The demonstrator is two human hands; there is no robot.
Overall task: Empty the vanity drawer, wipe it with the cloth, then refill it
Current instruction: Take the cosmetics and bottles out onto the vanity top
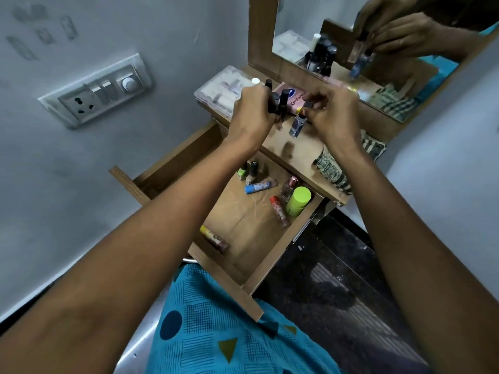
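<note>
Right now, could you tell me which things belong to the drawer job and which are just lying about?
Job: drawer, green tube and polish bottles inside it, dark bottles in left hand, blue bottle in right hand, checked cloth.
Lying about: wall switchboard, mirror.

You can reach down into the drawer [266, 265] through its bare middle. Bottles [249, 171] crowd its far end by the tabletop [291, 157] edge; a tube [279, 211] lies right.
</note>
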